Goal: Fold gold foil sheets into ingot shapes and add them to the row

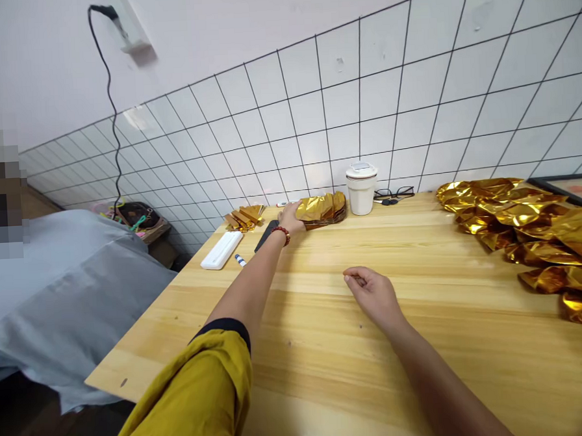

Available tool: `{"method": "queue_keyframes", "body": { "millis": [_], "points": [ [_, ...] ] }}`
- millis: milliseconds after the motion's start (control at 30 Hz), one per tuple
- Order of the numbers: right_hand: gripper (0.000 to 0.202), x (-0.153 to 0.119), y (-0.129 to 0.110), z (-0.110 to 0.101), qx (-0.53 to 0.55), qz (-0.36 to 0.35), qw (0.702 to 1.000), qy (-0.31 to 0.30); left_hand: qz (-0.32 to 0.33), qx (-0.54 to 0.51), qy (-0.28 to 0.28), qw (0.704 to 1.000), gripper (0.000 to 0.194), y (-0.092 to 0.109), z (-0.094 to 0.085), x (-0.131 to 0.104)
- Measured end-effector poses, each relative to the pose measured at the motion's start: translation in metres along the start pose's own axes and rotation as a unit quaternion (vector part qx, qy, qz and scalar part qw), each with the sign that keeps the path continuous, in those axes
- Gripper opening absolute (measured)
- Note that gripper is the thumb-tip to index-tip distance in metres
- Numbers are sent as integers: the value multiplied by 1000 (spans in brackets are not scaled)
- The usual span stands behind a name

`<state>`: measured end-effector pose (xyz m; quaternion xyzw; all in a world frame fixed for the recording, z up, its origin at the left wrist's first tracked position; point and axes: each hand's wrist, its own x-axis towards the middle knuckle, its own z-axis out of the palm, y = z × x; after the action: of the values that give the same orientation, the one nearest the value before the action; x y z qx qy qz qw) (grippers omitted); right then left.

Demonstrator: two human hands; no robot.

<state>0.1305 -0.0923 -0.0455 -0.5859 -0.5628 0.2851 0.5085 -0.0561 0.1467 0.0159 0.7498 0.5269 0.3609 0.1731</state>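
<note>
My left hand, with a red bead bracelet at the wrist, reaches to the back of the table. It is closed on the left end of a stack of gold foil sheets, and some of its fingers are hidden. Over the middle of the table, my right hand is curled, thumb against the fingers, with nothing visible in it. Beside the left hand lie a dark flat object and a bunch of gold foil strips.
A white lidded cup stands right of the stack, near glasses. Crumpled gold foil pieces spread along the table's right side. A white case and a small blue-and-white item lie left. A person is at far left.
</note>
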Motion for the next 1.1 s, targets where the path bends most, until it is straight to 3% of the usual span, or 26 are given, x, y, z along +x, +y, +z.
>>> {"method": "queue_keyframes", "body": {
  "millis": [133, 300, 400, 533, 667, 767, 867, 933, 1033, 1100],
  "points": [
    [26, 0, 0, 0, -18, 4, 1000, 1, 22, 99, -40, 994, 61, -18, -18, 0],
    [26, -1, 0, -1, -22, -1, 1000, -1, 75, 138, -48, 987, 31, -27, -12, 1],
    [26, -2, 2, -1, -17, 4, 1000, 2, 81, 138, -28, 987, 19, -25, -4, -1],
    [28, -2, 1, -1, -7, 15, 1000, 0, 91, 239, -13, 967, 18, -15, 0, -1],
    [28, -3, -3, -3, -11, 22, 1000, 0, 33, 272, 8, 962, 12, -4, -7, 5],
    [30, -3, -5, -5, -16, 31, 999, -2, -14, 209, -3, 978, 16, 0, -14, 8],
    [31, -2, -6, -4, -15, 35, 999, -5, -55, 64, -11, 996, 20, 2, -22, 8],
    [31, -2, -6, -4, -11, 40, 999, -5, -73, -38, 36, 996, 20, 8, -27, 6],
    [31, -1, -7, -3, 10, 45, 999, 0, -83, -198, 132, 968, 24, 28, -38, -5],
    [35, -2, -9, -5, 28, 46, 998, 11, -74, -331, 127, 932, 27, 46, -44, -25]
  ]
}}
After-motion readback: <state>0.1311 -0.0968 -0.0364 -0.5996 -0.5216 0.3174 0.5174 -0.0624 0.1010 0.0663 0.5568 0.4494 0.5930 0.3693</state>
